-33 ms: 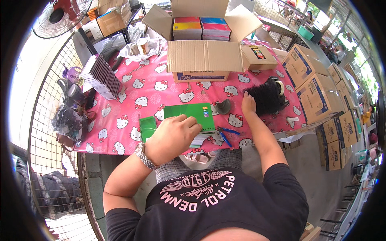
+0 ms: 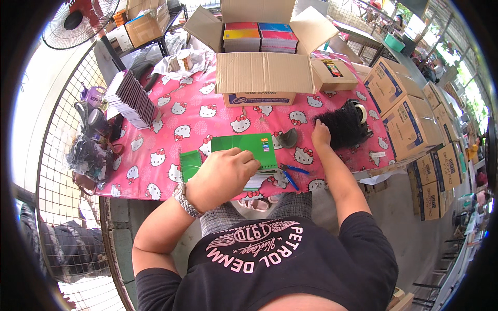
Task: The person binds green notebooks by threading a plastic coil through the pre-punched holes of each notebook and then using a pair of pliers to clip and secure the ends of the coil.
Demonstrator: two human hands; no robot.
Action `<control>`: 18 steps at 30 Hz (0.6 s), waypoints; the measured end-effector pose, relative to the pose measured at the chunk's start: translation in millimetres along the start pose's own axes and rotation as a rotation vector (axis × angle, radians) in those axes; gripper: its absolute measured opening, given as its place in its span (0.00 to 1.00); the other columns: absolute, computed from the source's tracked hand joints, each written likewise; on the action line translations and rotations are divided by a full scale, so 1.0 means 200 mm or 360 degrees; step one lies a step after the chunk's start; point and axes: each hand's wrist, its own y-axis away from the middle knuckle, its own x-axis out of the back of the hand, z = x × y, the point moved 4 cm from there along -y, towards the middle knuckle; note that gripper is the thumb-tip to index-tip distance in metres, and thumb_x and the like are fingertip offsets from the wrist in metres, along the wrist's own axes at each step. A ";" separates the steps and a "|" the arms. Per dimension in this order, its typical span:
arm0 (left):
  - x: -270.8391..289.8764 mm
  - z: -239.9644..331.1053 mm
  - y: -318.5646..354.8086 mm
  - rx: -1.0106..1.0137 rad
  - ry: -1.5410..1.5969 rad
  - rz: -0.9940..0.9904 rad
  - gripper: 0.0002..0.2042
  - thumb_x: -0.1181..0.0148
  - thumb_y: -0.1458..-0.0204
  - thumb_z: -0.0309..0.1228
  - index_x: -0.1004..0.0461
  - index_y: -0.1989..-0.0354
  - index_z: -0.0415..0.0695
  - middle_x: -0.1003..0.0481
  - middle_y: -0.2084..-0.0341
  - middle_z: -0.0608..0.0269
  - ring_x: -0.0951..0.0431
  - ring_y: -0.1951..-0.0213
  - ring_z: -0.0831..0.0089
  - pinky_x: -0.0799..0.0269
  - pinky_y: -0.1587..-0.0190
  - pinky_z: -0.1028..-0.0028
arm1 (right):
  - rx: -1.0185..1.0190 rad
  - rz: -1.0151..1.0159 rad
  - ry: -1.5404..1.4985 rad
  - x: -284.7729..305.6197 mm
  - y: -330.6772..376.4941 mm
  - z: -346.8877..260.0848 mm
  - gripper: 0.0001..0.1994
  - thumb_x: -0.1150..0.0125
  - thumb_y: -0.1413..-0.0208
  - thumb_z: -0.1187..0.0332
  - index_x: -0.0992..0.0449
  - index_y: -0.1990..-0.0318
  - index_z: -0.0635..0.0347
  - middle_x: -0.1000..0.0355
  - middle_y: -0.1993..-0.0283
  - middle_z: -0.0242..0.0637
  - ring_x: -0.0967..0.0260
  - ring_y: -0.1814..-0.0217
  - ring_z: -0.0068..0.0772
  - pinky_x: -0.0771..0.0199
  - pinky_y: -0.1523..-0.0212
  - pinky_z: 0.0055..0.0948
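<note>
My left hand (image 2: pixel 230 175), with a silver watch on the wrist, is curled closed over a green-covered notebook (image 2: pixel 244 145) at the table's near edge. Whatever its fingertips grip is hidden beneath the hand. More notebooks, their white page edges (image 2: pixel 257 181) showing, lie under the green cover. A second green notebook (image 2: pixel 191 165), with a spiral binding, is left of my hand. My right hand (image 2: pixel 321 135) reaches to a bundle of black binding coils (image 2: pixel 342 127), its fingers closed at the bundle's left edge. Blue-handled pliers (image 2: pixel 293 175) lie between my hands, near a dark grey cup-like piece (image 2: pixel 287 138).
A carton (image 2: pixel 264 72) holding colourful notebooks stands open at the back, beside a smaller brown box (image 2: pixel 333 75). At left, a tall notebook stack (image 2: pixel 130 98) stands near a clutter of bags (image 2: pixel 91 155). A tape roll (image 2: pixel 361 113) sits by the coils. Cartons (image 2: pixel 412 119) are piled at right.
My right fingers have shifted very slightly at the edge of the black coils. Otherwise the scene stands as before.
</note>
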 end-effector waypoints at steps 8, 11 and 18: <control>0.14 -0.06 -0.13 0.0200 -0.0040 0.0446 0.11 0.42 0.49 0.23 0.27 0.57 0.45 0.24 0.63 0.60 0.24 0.59 0.58 0.31 0.52 0.61 | 0.0018 0.0011 -0.1287 0.54 -0.04 -0.13 0.17 0.42 0.49 0.74 0.21 0.51 0.66 0.26 0.59 0.39 0.27 0.63 0.27 0.26 0.61 0.27; 0.08 -0.07 -0.14 0.0305 -0.0156 0.0560 0.09 0.42 0.48 0.24 0.27 0.57 0.45 0.25 0.63 0.61 0.25 0.59 0.60 0.35 0.51 0.61 | 0.0753 -0.0087 -0.1931 1.25 0.15 -0.56 0.19 0.46 0.46 0.79 0.19 0.48 0.56 0.29 0.51 0.38 0.30 0.54 0.29 0.27 0.57 0.28; 0.05 -0.07 -0.18 0.0272 -0.0170 0.0663 0.08 0.37 0.48 0.31 0.26 0.60 0.47 0.26 0.69 0.65 0.26 0.63 0.64 0.38 0.55 0.63 | 0.1075 0.0007 -0.1803 1.55 0.28 -0.70 0.14 0.39 0.45 0.81 0.19 0.51 0.58 0.26 0.59 0.35 0.28 0.59 0.30 0.26 0.58 0.27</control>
